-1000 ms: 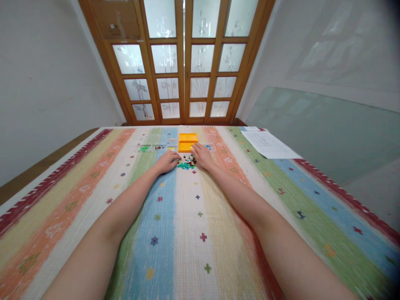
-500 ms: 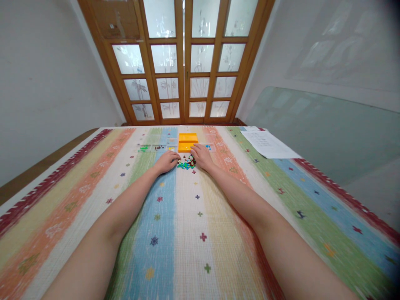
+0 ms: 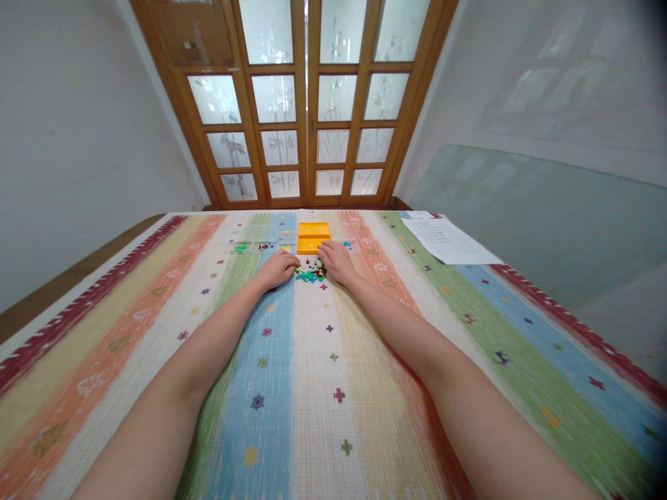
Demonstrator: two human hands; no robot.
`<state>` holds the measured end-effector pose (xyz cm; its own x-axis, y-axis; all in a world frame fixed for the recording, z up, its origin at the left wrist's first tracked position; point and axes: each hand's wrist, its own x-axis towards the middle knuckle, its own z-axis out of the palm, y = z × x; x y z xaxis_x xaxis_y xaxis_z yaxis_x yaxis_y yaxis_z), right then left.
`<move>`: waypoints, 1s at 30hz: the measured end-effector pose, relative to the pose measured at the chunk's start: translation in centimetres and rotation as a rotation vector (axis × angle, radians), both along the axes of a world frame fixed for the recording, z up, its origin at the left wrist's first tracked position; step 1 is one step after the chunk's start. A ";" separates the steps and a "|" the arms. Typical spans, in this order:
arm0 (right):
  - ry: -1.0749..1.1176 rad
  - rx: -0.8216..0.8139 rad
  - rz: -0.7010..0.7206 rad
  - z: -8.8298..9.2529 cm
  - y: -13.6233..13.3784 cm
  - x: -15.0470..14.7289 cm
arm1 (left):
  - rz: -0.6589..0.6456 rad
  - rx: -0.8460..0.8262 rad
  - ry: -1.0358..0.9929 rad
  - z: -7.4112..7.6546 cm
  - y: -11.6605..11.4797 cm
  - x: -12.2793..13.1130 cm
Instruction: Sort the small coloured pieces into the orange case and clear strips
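Note:
Both my forearms stretch far out over a striped cloth. A small pile of tiny coloured pieces lies between my hands. My left hand rests palm down at the pile's left edge, fingers curled together toward the pieces. My right hand lies at the pile's right edge, fingers extended toward an orange tray just behind the pile. What the fingertips hold, if anything, is too small to make out.
Clear compartments with green, dark red, yellow and blue pieces line up beside the orange tray. A white printed sheet lies at the far right. Wooden glass-paned doors stand behind the table; a glass pane leans on the right.

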<state>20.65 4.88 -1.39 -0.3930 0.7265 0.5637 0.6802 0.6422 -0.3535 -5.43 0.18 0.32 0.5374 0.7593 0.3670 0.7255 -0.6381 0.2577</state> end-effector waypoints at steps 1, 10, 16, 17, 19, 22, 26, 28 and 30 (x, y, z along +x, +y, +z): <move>-0.003 -0.002 -0.002 0.0 0.0 0.0 | -0.006 0.002 -0.003 0.0 0.0 0.0; -0.015 -0.010 -0.009 -0.1 -0.1 0.0 | 0.029 -0.013 -0.051 -0.2 0.0 -0.1; -0.034 -0.016 -0.016 -0.1 0.0 0.0 | 0.005 -0.011 -0.038 -0.2 0.1 -0.1; -0.039 -0.017 -0.017 0.0 -0.1 0.0 | 0.002 -0.014 -0.029 -0.2 0.0 -0.1; -0.055 -0.018 -0.020 0.1 -0.1 0.0 | -0.018 -0.020 -0.005 -0.1 -0.1 0.0; -0.076 -0.011 -0.026 0.1 -0.2 -0.1 | -0.039 -0.021 0.038 -0.1 -0.3 0.1; -0.085 -0.001 -0.029 0.1 -0.2 -0.1 | -0.031 -0.013 0.078 -0.1 -0.3 0.2; -0.087 -0.004 -0.033 0.1 -0.2 -0.1 | -0.033 -0.003 0.068 -0.2 -0.2 0.2; -0.089 -0.012 -0.033 0.2 -0.2 -0.1 | -0.034 0.007 0.044 -0.3 -0.1 0.1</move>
<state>20.55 4.66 -1.24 -0.4166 0.7464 0.5190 0.7303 0.6148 -0.2979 -5.29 0.05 0.07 0.5787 0.7375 0.3481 0.7136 -0.6646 0.2216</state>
